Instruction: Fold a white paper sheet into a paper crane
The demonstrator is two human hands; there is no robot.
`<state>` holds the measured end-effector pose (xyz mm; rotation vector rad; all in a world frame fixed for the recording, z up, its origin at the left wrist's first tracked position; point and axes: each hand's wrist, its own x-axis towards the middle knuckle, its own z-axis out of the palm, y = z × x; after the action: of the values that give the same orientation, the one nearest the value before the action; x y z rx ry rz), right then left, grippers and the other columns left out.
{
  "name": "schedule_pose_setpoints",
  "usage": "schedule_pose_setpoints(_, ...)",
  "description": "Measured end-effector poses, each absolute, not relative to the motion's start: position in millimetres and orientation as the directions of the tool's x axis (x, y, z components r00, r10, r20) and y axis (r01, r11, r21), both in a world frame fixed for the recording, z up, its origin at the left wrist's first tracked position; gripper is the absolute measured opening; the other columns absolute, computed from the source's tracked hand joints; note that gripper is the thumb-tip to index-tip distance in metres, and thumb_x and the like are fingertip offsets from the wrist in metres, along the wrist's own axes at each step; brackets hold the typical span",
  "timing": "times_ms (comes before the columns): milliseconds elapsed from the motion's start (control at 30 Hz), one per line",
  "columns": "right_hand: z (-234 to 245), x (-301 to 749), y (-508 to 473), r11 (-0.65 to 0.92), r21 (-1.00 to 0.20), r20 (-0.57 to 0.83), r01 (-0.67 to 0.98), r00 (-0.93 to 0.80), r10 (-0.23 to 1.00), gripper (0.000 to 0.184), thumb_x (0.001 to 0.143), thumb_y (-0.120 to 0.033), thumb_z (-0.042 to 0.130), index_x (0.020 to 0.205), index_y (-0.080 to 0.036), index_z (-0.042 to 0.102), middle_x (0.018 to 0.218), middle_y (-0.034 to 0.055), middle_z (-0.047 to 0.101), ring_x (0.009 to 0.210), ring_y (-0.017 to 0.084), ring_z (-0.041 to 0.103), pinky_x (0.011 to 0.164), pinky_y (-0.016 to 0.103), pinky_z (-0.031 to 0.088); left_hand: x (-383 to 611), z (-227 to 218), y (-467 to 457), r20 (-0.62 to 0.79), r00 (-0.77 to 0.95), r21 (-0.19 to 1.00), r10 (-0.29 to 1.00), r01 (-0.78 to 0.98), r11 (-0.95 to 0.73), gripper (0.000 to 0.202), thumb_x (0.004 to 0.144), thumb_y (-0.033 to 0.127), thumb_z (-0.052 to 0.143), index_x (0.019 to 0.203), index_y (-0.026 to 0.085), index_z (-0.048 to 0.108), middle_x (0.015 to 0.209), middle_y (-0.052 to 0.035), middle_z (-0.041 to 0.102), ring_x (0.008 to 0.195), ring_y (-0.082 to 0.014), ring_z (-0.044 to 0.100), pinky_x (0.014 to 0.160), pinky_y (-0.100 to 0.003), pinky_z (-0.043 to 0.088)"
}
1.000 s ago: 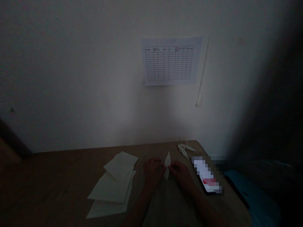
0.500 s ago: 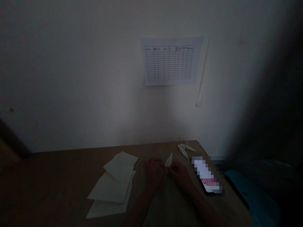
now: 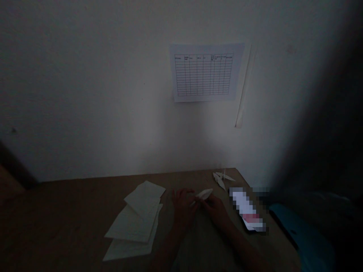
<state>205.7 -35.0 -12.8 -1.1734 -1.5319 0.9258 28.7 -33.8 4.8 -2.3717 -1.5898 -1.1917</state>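
Note:
Between my two hands, above the table (image 3: pixel 85 211), is a small piece of folded white paper (image 3: pixel 205 194), narrow and pointed, tilted toward the upper right. My left hand (image 3: pixel 183 204) pinches its left end between thumb and finger, while its other fingers are spread out. My right hand (image 3: pixel 215 210) grips the lower side of the same paper with its fingertips. The fingers cover the paper's lower part. Behind my right hand, near the table's back corner, lies a folded paper crane (image 3: pixel 219 180) with pointed wings.
Loose sheets of white paper (image 3: pixel 133 223) overlap to the left of my hands. On the right lies a phone (image 3: pixel 245 209) with its screen lit and blurred. A blue chair (image 3: pixel 304 238) stands past the right edge. A printed table sheet (image 3: pixel 205 73) hangs on the wall.
The folded paper has turned from nearly upright to a slant toward the right. Both hands have shifted slightly around it, still holding on. The sheets, crane and phone stay put.

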Motion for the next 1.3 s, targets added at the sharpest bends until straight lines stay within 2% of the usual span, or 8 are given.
schedule_pose_setpoints(333, -15, 208, -33, 0.277, -0.903, 0.274, 0.327, -0.058, 0.96, 0.04, 0.097, -0.056, 0.056, 0.088, -0.021, 0.073, 0.091, 0.008, 0.077, 0.086, 0.025, 0.071, 0.08, 0.036, 0.054, 31, 1, -33, 0.617, 0.239, 0.318, 0.75, 0.796, -0.516, 0.01, 0.093, 0.035, 0.077, 0.103, 0.036, 0.08, 0.118, -0.0014, 0.074, 0.119, -0.0274, 0.061, 0.122, -0.072, 0.019)
schedule_pose_setpoints(600, -20, 208, -31, 0.303, -0.856, 0.314, 0.42, -0.044, 0.948, 0.027, 0.096, -0.044, 0.057, 0.091, -0.023, 0.073, 0.094, 0.0066, 0.076, 0.089, 0.024, 0.069, 0.083, 0.037, 0.053, 32, 5, -34, 0.634, 0.256, 0.255, 0.73, 0.821, -0.51, 0.009, 0.096, 0.027, 0.071, 0.099, 0.031, 0.078, 0.111, -0.0018, 0.076, 0.113, -0.0263, 0.065, 0.122, -0.073, 0.021)
schedule_pose_setpoints(733, -20, 215, -30, 0.307, -0.828, 0.381, 0.468, 0.069, 0.922, 0.021, 0.09, -0.043, 0.065, 0.088, -0.023, 0.07, 0.093, 0.0069, 0.075, 0.092, 0.027, 0.068, 0.087, 0.04, 0.053, 31, 7, -33, 0.619, 0.233, 0.259, 0.75, 0.841, -0.476, 0.013, 0.093, 0.02, 0.072, 0.097, 0.031, 0.079, 0.111, -0.003, 0.077, 0.114, -0.029, 0.066, 0.12, -0.077, 0.023)
schedule_pose_setpoints(833, -20, 221, -28, 0.288, -0.824, 0.441, 0.488, 0.234, 0.866, 0.024, 0.086, -0.043, 0.07, 0.099, -0.022, 0.069, 0.102, 0.0091, 0.073, 0.099, 0.03, 0.067, 0.091, 0.044, 0.053, 28, 9, -32, 0.608, 0.226, 0.233, 0.761, 0.865, -0.443, 0.015, 0.093, 0.018, 0.07, 0.095, 0.03, 0.08, 0.113, -0.0056, 0.077, 0.116, -0.0311, 0.066, 0.119, -0.078, 0.024)
schedule_pose_setpoints(933, -21, 225, -27, 0.297, -0.791, 0.509, 0.535, 0.307, 0.804, 0.044, 0.085, -0.039, 0.07, 0.125, -0.021, 0.065, 0.12, 0.0123, 0.07, 0.112, 0.032, 0.064, 0.098, 0.048, 0.052, 26, 11, -33, 0.582, 0.235, 0.2, 0.778, 0.886, -0.417, 0.015, 0.095, 0.02, 0.068, 0.095, 0.03, 0.08, 0.116, -0.0074, 0.075, 0.118, -0.032, 0.064, 0.119, -0.078, 0.024)
schedule_pose_setpoints(1000, -21, 227, -27, 0.342, -0.718, 0.569, 0.606, 0.229, 0.79, 0.045, 0.086, -0.033, 0.067, 0.13, -0.023, 0.066, 0.128, 0.0119, 0.068, 0.119, 0.032, 0.062, 0.102, 0.049, 0.05, 26, 12, -33, 0.557, 0.246, 0.193, 0.793, 0.891, -0.412, 0.015, 0.095, 0.021, 0.068, 0.096, 0.029, 0.081, 0.117, -0.0078, 0.075, 0.119, -0.0321, 0.064, 0.119, -0.08, 0.02)
schedule_pose_setpoints(1133, -19, 228, -27, 0.418, -0.572, 0.599, 0.706, 0.012, 0.801, 0.034, 0.087, -0.021, 0.066, 0.119, -0.028, 0.075, 0.124, 0.008, 0.071, 0.12, 0.03, 0.06, 0.106, 0.048, 0.046, 26, 13, -32, 0.527, 0.244, 0.202, 0.814, 0.895, -0.398, 0.015, 0.094, 0.02, 0.069, 0.095, 0.029, 0.081, 0.116, -0.0081, 0.074, 0.119, -0.0328, 0.064, 0.118, -0.082, 0.017)
schedule_pose_setpoints(1300, -18, 226, -27, 0.393, -0.545, 0.513, 0.741, -0.076, 0.855, 0.03, 0.087, -0.02, 0.07, 0.114, -0.029, 0.079, 0.11, 0.0077, 0.073, 0.112, 0.029, 0.062, 0.103, 0.046, 0.045, 24, 12, -31, 0.542, 0.26, 0.162, 0.799, 0.901, -0.404, 0.018, 0.091, 0.016, 0.071, 0.091, 0.031, 0.081, 0.114, -0.0075, 0.074, 0.117, -0.0339, 0.064, 0.118, -0.08, 0.02)
